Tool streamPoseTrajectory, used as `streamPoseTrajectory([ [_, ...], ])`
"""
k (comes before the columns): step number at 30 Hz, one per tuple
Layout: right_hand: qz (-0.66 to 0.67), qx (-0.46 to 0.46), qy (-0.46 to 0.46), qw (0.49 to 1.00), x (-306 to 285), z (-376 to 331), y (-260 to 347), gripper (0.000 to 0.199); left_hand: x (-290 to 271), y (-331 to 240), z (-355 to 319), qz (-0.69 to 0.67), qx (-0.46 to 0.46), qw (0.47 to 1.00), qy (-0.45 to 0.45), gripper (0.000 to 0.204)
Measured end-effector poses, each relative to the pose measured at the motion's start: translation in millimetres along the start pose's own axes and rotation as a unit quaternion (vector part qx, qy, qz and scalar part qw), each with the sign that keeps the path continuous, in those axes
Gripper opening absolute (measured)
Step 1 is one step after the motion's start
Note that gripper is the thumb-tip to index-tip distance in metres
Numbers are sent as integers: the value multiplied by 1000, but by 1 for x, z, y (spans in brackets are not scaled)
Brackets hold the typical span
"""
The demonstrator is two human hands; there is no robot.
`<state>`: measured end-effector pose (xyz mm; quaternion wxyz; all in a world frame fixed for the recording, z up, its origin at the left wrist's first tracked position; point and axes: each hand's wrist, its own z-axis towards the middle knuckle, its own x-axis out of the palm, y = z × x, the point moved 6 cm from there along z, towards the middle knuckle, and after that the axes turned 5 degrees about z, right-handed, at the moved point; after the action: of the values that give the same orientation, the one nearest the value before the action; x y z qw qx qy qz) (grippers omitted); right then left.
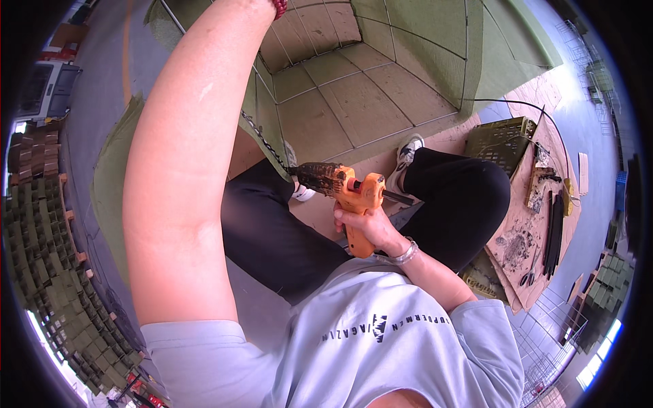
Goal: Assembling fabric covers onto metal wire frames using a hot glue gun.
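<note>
My right hand (366,230) grips the handle of an orange glue gun (354,194) just above my lap. Its dirty nozzle points left, at the edge of a wire frame covered in green felt (269,129). The nozzle tip is at or very near that edge. My left arm (183,156) reaches up along the felt panel. A red bead bracelet (279,7) shows at the wrist, and the hand itself is cut off by the top edge. I sit on the floor in black trousers with my knees bent.
The felt-covered wire box (381,75) stands open in front of me. At the right, a dark green crate (500,139) and a cardboard sheet (524,238) carry black glue sticks (554,231) and scissors (528,275). Stacks of green pieces (41,224) line the left.
</note>
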<state>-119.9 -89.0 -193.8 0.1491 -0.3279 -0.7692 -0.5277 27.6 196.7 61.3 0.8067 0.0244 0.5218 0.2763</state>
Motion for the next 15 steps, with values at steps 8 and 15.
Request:
streamPoseTrajectory([
  [8, -14, 23, -18, 999, -7, -7, -1, 26, 5, -1, 1, 4, -2, 1000, -1, 84],
  [15, -45, 13, -26, 999, -11, -15, -3, 24, 5, -1, 2, 0, 0, 1000, 4, 84],
])
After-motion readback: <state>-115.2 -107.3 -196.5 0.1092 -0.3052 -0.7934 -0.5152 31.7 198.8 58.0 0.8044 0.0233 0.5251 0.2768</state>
